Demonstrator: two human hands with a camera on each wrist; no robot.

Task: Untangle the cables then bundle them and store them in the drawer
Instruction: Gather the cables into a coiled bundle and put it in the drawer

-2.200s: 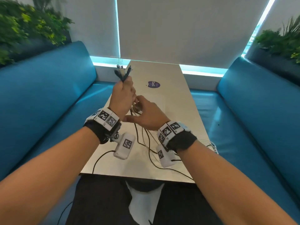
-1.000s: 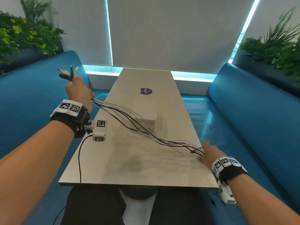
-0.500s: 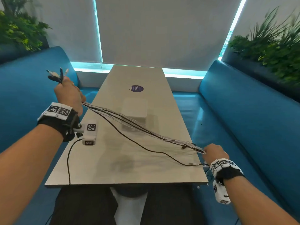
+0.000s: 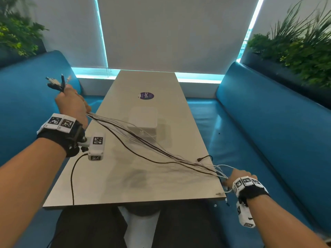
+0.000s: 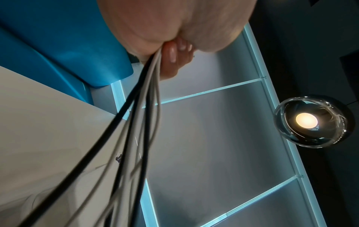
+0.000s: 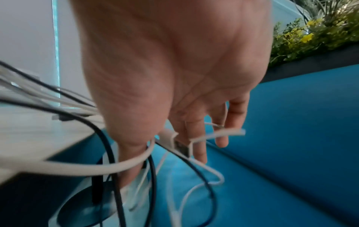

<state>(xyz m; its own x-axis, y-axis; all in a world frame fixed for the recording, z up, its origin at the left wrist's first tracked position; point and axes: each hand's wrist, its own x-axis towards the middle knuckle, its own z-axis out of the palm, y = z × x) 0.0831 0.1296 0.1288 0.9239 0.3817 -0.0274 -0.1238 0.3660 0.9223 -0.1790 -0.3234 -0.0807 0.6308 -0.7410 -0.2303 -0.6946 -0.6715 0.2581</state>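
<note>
A bundle of thin black and white cables (image 4: 143, 145) stretches taut and low across the table from upper left to the near right corner. My left hand (image 4: 71, 104) is raised over the table's left edge and grips one end, with several plugs (image 4: 57, 83) sticking out above the fist; its fingers (image 5: 172, 52) curl round the cables (image 5: 136, 122). My right hand (image 4: 240, 174) is just past the table's right edge, fingers (image 6: 196, 138) fairly straight and pointing down. Loose cable ends (image 6: 174, 153) and a USB plug thread among them. A small white drawer box (image 4: 143, 120) stands mid-table, under the cables.
The long pale table (image 4: 107, 176) carries a purple sticker (image 4: 146, 96) at its far end. Blue benches (image 4: 268, 122) flank it on both sides, with plants behind them. A black wrist-camera lead (image 4: 72, 176) hangs over the near edge. A round lamp (image 5: 309, 121) hangs overhead.
The hands, together over mid-table earlier, have drawn apart. My right hand slid along the cables to their far ends at the near right corner; loose ends now dangle off the edge.
</note>
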